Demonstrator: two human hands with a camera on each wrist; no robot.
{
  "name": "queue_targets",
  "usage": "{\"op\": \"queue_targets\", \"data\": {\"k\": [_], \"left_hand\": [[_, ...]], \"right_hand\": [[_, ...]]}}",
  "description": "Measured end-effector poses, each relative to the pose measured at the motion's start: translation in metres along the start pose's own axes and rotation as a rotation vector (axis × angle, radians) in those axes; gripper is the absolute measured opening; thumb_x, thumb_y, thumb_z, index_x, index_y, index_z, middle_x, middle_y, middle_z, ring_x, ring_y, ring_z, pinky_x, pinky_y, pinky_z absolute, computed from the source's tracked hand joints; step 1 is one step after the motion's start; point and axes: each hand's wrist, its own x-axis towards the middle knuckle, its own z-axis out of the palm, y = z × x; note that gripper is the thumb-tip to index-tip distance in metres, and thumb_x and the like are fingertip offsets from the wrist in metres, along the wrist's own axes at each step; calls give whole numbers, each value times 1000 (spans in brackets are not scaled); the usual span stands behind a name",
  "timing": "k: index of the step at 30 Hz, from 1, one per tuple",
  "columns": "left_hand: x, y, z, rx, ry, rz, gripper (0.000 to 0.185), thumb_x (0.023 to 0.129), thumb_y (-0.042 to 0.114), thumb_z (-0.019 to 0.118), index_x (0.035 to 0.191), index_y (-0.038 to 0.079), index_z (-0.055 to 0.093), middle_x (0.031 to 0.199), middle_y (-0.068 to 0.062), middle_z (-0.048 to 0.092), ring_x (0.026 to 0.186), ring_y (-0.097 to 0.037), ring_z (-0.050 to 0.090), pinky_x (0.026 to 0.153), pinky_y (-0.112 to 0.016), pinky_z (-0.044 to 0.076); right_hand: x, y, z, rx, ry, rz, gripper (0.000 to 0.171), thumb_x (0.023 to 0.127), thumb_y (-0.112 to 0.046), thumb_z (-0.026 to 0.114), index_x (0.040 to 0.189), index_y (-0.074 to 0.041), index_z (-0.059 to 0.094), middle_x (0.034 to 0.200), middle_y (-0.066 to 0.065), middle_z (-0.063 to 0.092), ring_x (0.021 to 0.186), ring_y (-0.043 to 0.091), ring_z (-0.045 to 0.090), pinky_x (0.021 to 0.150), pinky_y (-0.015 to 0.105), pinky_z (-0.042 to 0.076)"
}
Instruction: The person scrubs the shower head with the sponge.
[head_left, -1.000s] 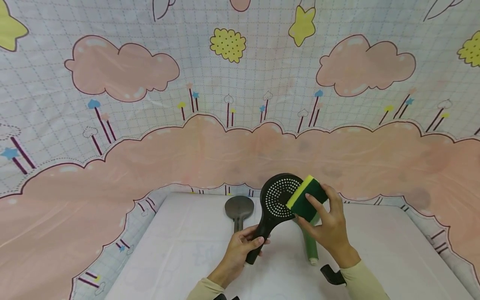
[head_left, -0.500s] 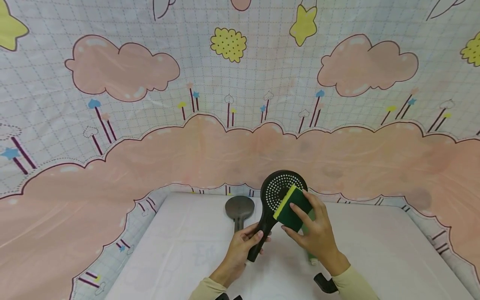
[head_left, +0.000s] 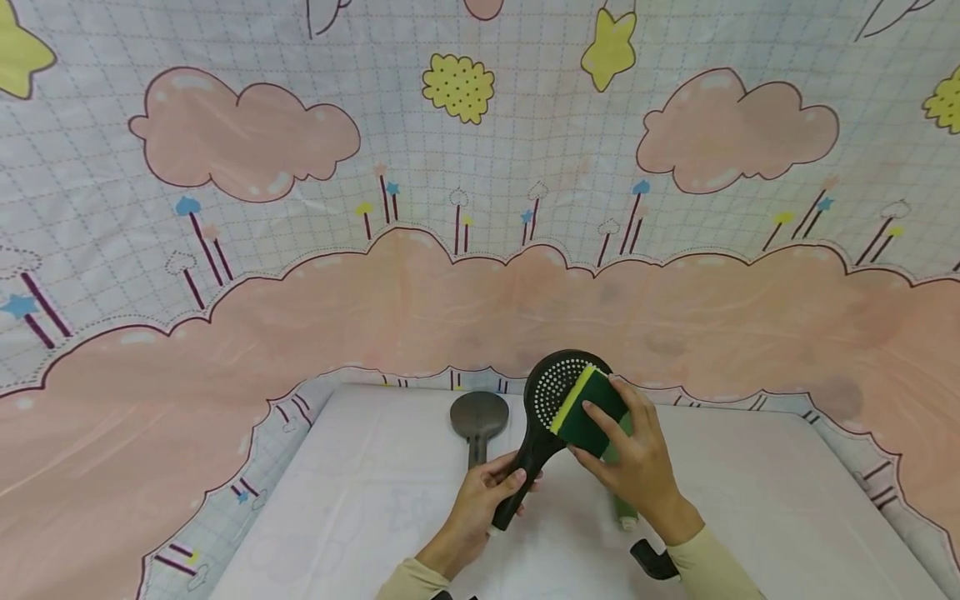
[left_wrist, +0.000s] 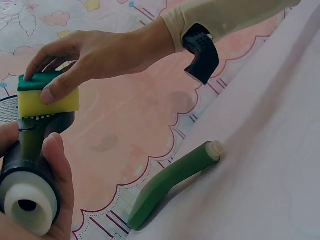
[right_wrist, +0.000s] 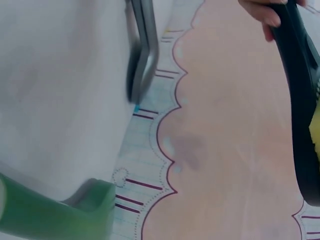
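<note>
Even light fills the head view, while the hazier wrist views show soft shadow beside the green handle point(left_wrist: 172, 175).

Cloud-printed cloth point(head_left: 480, 312) backs a white table point(head_left: 360, 483).

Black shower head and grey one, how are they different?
The black shower head is held in the left hand; the grey shower head lies on the table. The black one shows a dotted face, the grey one a smooth side. Both have a round head on a handle.
</note>
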Motion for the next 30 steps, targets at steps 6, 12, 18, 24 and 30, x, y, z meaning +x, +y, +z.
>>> {"op": "queue_targets", "data": {"k": [6, 12, 18, 24, 30], "left_hand": [[-5, 0, 1, 3, 11, -21, 54, 95, 24, 65, 140, -3, 49, 115, -17, 71, 94, -12, 70, 65, -23, 53], [-6, -1, 5, 3, 23, -10, 53, 95, 23, 65, 139, -4, 51, 115, -21, 70, 93, -14, 70, 64, -23, 52], [-4, -1, 6, 10, 22, -13, 54, 95, 24, 65, 140, -2, 50, 120, -23, 68, 94, -13, 70, 65, -23, 52], [-4, -3, 5, 32, 14, -22, 54, 95, 25, 65, 140, -1, 51, 119, -22, 69, 94, -12, 70, 67, -24, 53], [-7, 0, 7, 42, 15, -35, 54, 95, 25, 65, 140, -1, 51, 118, -21, 69, 94, -13, 70, 68, -24, 53]], "right_hand": [[3, 6, -3, -15, 12, 69, 61, 90, -62, 57, 122, -10, 66, 138, 31, 48, 125, 45, 45, 119, 20, 20], [4, -1, 3, 9, 19, 99, 62, 89, -63, 58, 123, -12, 66, 140, 29, 47, 127, 44, 45, 118, 18, 20], [1, -14, 12, 54, 0, 76, 60, 89, -61, 60, 124, -13, 66, 143, 28, 45, 128, 44, 44, 119, 21, 21], [-2, -20, 14, 43, -14, 35, 58, 90, -60, 59, 124, -14, 66, 142, 28, 47, 127, 45, 45, 121, 24, 19], [0, -15, 10, 29, -4, 42, 58, 90, -60, 59, 124, -13, 66, 141, 28, 47, 126, 44, 46, 120, 22, 21]]}}
